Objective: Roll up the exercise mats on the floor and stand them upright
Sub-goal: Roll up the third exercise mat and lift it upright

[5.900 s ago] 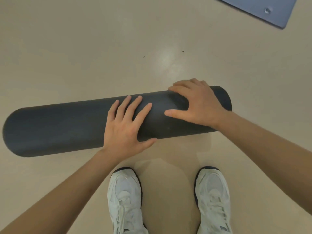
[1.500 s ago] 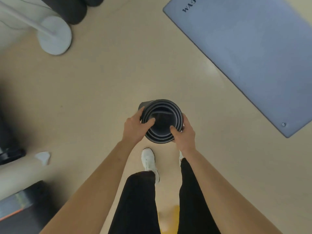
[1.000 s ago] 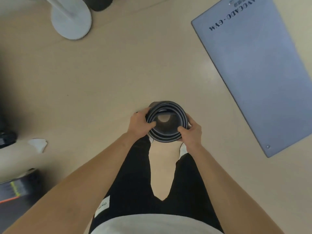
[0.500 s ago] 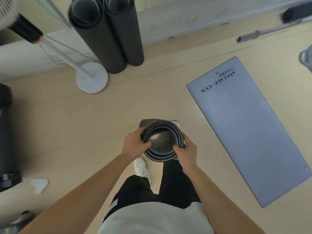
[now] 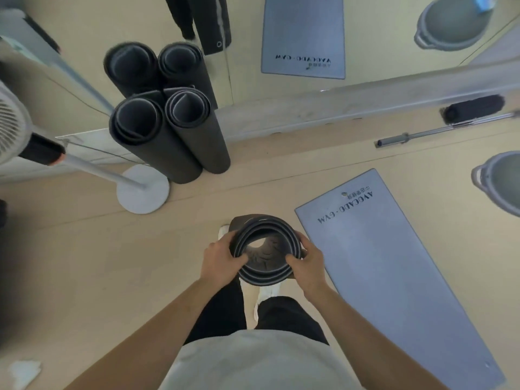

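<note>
A dark grey rolled mat [image 5: 264, 266] stands on end in front of me, and I look straight down its open top. My left hand [image 5: 221, 261] grips its left rim with the thumb hooked inside. My right hand [image 5: 306, 263] grips the right rim the same way. Two rolled dark mats [image 5: 168, 133] stand upright against the mirrored wall at the upper left. A blue-grey mat [image 5: 394, 277] printed AVOCADO-GYM lies flat on the floor to my right.
A white fan stand [image 5: 143, 190] with a round base sits left of the upright rolls. A barbell [image 5: 444, 130] lies along the wall at right, and a grey tub [image 5: 498, 184] is at the right edge. White paper scrap [image 5: 24, 371] lies bottom left.
The roll lay flat under my palms; now it is upright in both hands. The view has tilted up, and the wall, the mirror and the standing rolls have come closer.
</note>
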`<state>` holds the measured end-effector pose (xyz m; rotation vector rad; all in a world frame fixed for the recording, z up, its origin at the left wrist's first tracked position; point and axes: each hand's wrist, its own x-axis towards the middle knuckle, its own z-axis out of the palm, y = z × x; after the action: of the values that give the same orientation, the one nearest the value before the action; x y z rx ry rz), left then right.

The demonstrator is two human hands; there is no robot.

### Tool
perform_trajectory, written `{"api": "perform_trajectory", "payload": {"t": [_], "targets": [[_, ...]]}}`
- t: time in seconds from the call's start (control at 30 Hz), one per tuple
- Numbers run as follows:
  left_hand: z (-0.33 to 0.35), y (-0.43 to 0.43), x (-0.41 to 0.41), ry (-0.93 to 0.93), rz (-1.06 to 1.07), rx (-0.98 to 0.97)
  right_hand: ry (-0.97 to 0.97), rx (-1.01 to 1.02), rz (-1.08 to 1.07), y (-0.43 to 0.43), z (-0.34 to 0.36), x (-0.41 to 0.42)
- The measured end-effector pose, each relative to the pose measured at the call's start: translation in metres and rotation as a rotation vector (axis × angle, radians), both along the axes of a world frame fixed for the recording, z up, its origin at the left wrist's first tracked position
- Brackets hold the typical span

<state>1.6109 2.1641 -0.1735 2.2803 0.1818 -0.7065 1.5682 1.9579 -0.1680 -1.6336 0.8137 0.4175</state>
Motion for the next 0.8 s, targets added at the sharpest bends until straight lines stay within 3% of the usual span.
{"api": "perform_trajectory", "payload": {"t": [0.4,0.8], "targets": [[-0.063,-0.005,0.222,0.079,0.077,-0.108,0.092,-0.111,0.013,-0.002,-0.046,0.235],[-0.122,-0.014,0.404,-0.021,0.038,0.057,0.11,-0.053,0.014,0.001,-0.119,0.419]]}}
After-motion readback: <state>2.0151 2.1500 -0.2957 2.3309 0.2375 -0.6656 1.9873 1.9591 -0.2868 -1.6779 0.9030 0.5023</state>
